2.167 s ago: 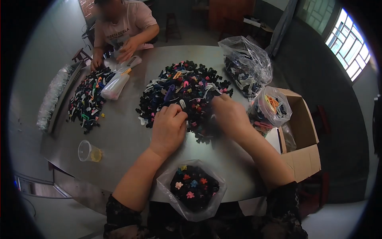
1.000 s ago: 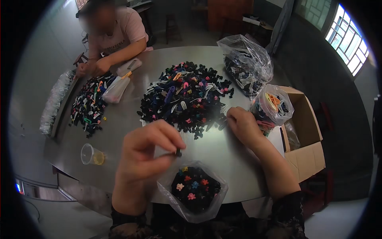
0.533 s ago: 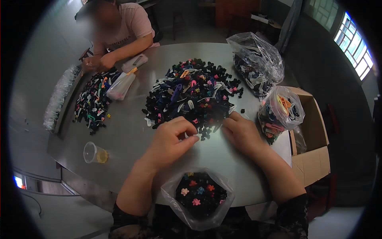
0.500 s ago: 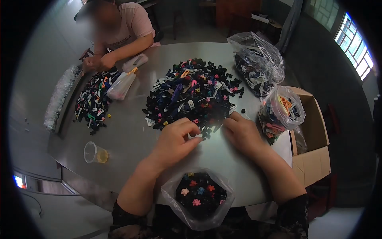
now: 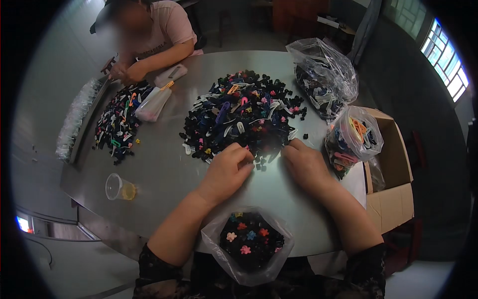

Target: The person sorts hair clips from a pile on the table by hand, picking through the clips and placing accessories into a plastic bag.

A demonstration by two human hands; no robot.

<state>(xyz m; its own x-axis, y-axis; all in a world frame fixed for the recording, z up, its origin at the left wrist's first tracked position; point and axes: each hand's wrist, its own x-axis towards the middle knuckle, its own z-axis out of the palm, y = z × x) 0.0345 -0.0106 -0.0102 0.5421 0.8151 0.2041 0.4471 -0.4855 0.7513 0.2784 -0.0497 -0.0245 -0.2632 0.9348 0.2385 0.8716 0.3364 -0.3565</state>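
Observation:
A large pile of mixed hair clips (image 5: 234, 112), mostly black with white, navy and pink ones, lies on the metal table (image 5: 164, 199). My left hand (image 5: 230, 169) is at the pile's near edge, its thumb and fingers curled close together around something I cannot make out. To the right, my right hand (image 5: 304, 162) rests on the table with bent fingers against the pile's lower right edge; what its fingertips hold, if anything, is hidden. Between my forearms stands an open plastic bag (image 5: 219, 244) of black clips with several coloured flower ones on top.
Across the table a person (image 5: 167, 35) handles a smaller clip pile (image 5: 117, 117) beside plastic packets (image 5: 153, 104). A cup (image 5: 113, 187) with yellow liquid stands at left, near a tray of wrapped packs (image 5: 77, 119). Clip bags (image 5: 326, 74) and a cardboard box (image 5: 391, 207) are at right.
My left hand was raised over the near bag holding a small dark piece; it has since gone forward to the pile's edge. My right hand has stayed at the pile's right edge.

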